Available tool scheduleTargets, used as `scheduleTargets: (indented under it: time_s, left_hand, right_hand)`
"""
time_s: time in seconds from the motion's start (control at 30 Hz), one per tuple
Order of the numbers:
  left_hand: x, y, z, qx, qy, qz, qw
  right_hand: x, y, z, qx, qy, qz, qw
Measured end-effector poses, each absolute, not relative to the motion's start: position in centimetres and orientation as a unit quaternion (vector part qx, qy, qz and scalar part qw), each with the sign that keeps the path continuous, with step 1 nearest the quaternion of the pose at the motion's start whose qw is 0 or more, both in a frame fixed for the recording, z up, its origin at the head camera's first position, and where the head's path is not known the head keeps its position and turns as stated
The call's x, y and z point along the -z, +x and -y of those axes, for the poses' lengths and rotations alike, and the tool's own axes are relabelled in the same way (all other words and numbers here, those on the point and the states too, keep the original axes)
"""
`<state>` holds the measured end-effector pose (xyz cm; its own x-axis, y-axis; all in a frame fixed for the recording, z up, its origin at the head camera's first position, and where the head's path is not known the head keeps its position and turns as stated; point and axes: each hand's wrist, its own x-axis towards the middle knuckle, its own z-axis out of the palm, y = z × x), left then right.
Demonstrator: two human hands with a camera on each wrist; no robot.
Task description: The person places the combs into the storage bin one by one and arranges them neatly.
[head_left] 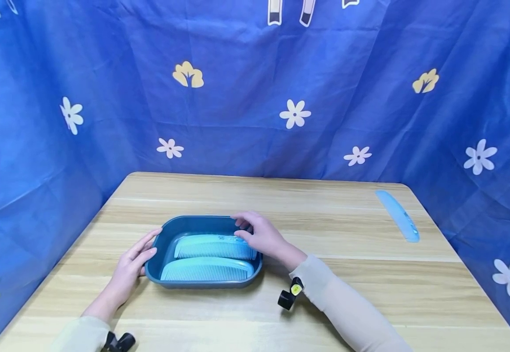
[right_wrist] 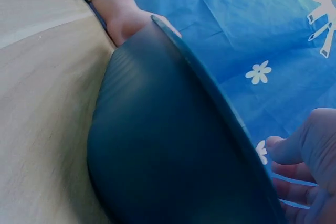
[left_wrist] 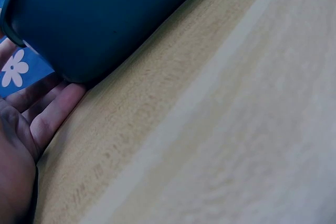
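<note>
Two combs sit in the tray [head_left: 158, 244], the third comb [head_left: 398, 215] is out at the far right of the tabletop [head_left: 325, 303], so roughly two-thirds done. Right hand [head_left: 261, 234] pinches the far comb [head_left: 215, 247] by its right end; left hand [head_left: 133, 261] rests flat-fingered on the tray's left wall. Both tray combs run left-right, near comb [head_left: 206, 270] parallel; the loose one runs near-far, slightly angled.

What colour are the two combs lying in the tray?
Both plastic combs are light blue, lying in a dark teal tray; the head view shows them best.
</note>
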<state>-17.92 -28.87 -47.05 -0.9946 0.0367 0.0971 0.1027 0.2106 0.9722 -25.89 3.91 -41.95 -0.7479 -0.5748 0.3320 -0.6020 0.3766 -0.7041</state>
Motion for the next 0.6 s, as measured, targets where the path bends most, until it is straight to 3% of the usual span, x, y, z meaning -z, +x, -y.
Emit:
scheduleTargets:
  time_s: [0.6]
  left_hand:
    - [47.1,-17.9,28.9,0.621,-0.047,0.782,0.029]
  right_hand:
    - [41.6,-25.2,-6.6,-0.493,0.326,0.803,0.080]
